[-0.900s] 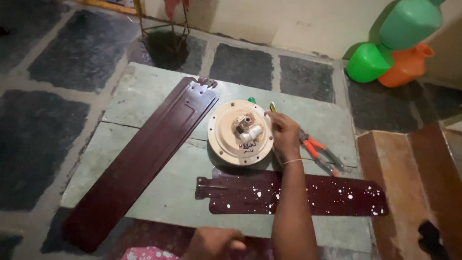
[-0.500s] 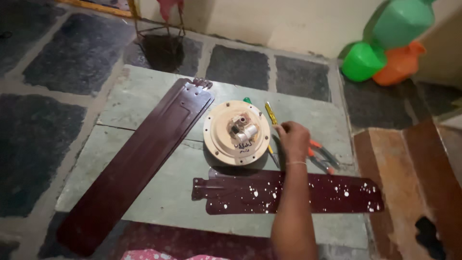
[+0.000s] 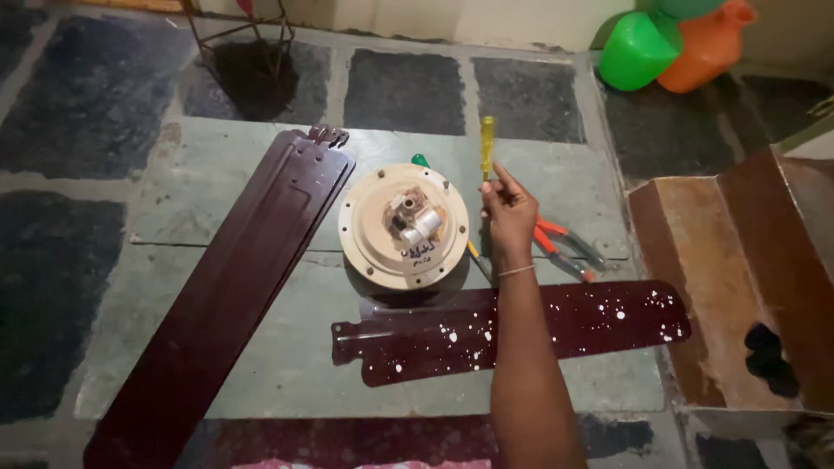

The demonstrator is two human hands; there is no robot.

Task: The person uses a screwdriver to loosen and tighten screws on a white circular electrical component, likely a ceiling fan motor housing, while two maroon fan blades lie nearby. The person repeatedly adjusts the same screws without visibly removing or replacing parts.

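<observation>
Head view looks down on a green slab [image 3: 217, 208] where the right hand [image 3: 508, 213] has its fingers clamped on a yellow-handled screwdriver [image 3: 487, 143], handle pointing up and away, just right of the round cream fan motor [image 3: 404, 226]. Red-handled pliers [image 3: 565, 247] lie beside the wrist. Two maroon fan blades [image 3: 234, 287] rest nearby, the nearer one [image 3: 599, 321] speckled white. Green and orange jugs [image 3: 673, 43] stand at the far corner.

Glossy maroon fan blades [image 3: 217, 295] — translucent yellow plastic screwdriver handle [image 3: 487, 139].
</observation>
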